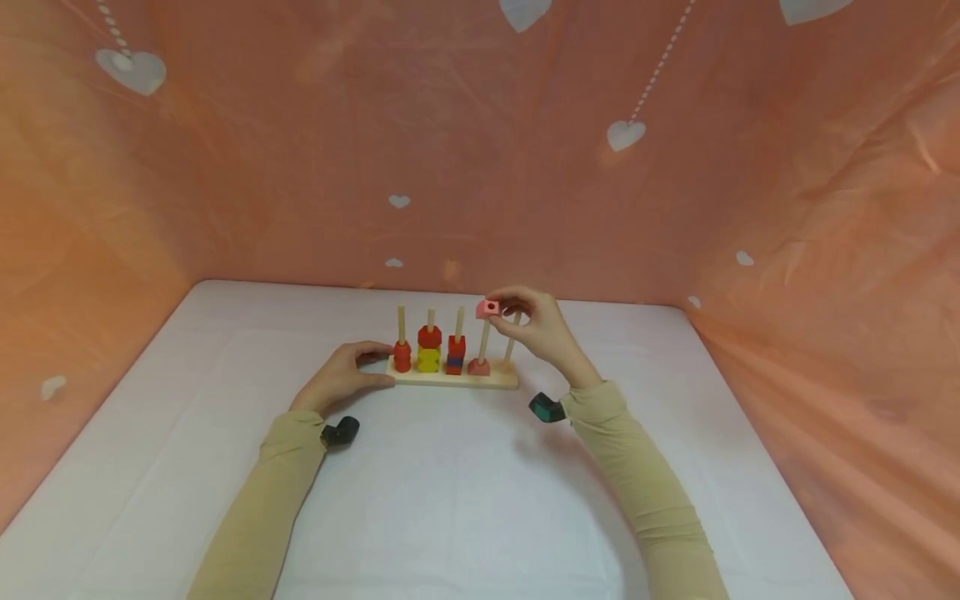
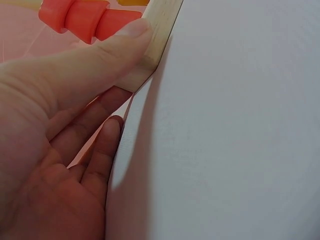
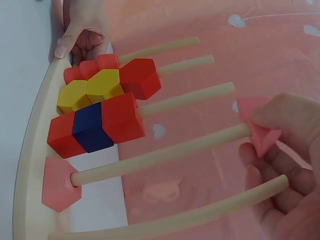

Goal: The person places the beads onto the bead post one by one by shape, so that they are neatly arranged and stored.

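Observation:
A wooden peg stacker point(image 1: 457, 381) with a row of upright pegs stands on the table. At its left end my left hand point(image 1: 341, 375) grips the base, thumb point(image 2: 112, 52) along the front edge and fingers behind. My right hand point(image 1: 543, 333) pinches a pink block point(image 3: 264, 139) with a hole, at the top of the fourth peg point(image 3: 165, 154). Whether the peg tip has entered the hole cannot be told. Low on that same peg sits another pink block point(image 3: 61, 184). Beside the right fingers rises the bare rightmost peg point(image 3: 200, 215).
Red rounded beads point(image 1: 402, 357) fill the lower leftmost peg. The second peg carries yellow blocks point(image 1: 429, 358) under a red one point(image 1: 430, 336). Red blocks with a blue block point(image 3: 93, 127) between them sit on the third. A white cloth point(image 1: 465, 492) covers the table; pink curtain point(image 1: 450, 167) surrounds it.

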`<state>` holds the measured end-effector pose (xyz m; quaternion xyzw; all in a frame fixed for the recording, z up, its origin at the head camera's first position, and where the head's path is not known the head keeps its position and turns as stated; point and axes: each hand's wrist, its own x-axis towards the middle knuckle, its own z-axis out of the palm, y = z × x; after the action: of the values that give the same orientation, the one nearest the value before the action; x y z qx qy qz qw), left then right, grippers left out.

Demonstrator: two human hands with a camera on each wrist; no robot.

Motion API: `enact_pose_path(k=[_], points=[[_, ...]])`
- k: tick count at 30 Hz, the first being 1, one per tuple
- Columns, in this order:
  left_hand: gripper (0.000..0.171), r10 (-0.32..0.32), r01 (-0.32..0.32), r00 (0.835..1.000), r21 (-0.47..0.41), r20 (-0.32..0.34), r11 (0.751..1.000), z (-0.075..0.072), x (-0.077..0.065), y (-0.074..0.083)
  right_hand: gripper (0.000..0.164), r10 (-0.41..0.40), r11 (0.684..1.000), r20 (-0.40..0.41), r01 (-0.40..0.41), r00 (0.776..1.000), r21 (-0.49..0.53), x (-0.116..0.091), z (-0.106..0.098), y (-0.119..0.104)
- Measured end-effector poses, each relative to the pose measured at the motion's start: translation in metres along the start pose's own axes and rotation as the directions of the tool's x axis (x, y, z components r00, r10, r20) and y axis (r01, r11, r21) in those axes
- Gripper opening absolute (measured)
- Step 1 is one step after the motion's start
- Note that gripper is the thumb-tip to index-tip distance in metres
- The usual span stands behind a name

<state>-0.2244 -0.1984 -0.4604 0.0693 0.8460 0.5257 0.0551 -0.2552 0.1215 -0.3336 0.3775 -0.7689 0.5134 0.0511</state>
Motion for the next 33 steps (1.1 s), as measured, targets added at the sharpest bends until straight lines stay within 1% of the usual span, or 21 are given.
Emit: enact_pose_path(k=[2,4,6,9,13,16,21,24,26,28,33], points=[[0.059,0.000,0.000,1.000,-0.001,-0.002,1.000,0.000,0.000,0.000,0.028,0.043,0.999,0.016,-0.043,0.999,-0.008,0.001,0.000,0.001],[0.060,0.001,-0.001,1.000,0.005,-0.001,1.000,0.001,0.000,0.000,0.027,0.104,0.994,0.034,-0.104,0.994,-0.020,0.000,0.001,0.002],[0.060,0.000,0.000,1.000,0.007,-0.001,1.000,0.001,0.000,0.001,0.026,0.168,0.985,0.045,-0.167,0.985,-0.033,-0.001,0.003,0.004],[0.060,-0.001,0.001,1.000,0.004,0.000,1.000,0.002,0.000,0.002,0.028,0.244,0.970,0.049,-0.244,0.968,-0.008,-0.006,0.007,0.013],[0.061,-0.009,0.009,1.000,-0.007,0.003,1.000,0.003,0.001,0.003,0.029,0.295,0.954,0.036,-0.296,0.955,0.047,-0.014,0.015,0.048],[0.061,-0.014,0.014,1.000,-0.010,0.006,1.000,0.004,0.002,0.002,0.029,0.328,0.943,0.017,-0.329,0.944,0.056,-0.020,0.023,0.071],[0.061,-0.023,0.023,1.000,-0.011,0.002,1.000,0.005,0.002,0.003,0.028,0.400,0.915,-0.011,-0.398,0.916,0.071,-0.030,0.035,0.084],[0.062,-0.027,0.027,1.000,-0.011,0.003,1.000,0.006,0.003,0.003,0.030,0.445,0.893,-0.006,-0.443,0.896,0.076,-0.036,0.039,0.090],[0.063,-0.027,0.027,1.000,-0.008,0.002,1.000,0.006,0.003,0.003,0.031,0.458,0.886,0.001,-0.457,0.889,0.077,-0.039,0.041,0.094],[0.063,-0.027,0.027,1.000,-0.006,0.003,1.000,0.006,0.004,0.002,0.031,0.448,0.891,0.007,-0.447,0.894,0.084,-0.041,0.043,0.099],[0.063,-0.027,0.027,1.000,-0.007,0.003,1.000,0.006,0.004,0.000,0.030,0.378,0.923,-0.010,-0.377,0.926,0.075,-0.045,0.047,0.106]])
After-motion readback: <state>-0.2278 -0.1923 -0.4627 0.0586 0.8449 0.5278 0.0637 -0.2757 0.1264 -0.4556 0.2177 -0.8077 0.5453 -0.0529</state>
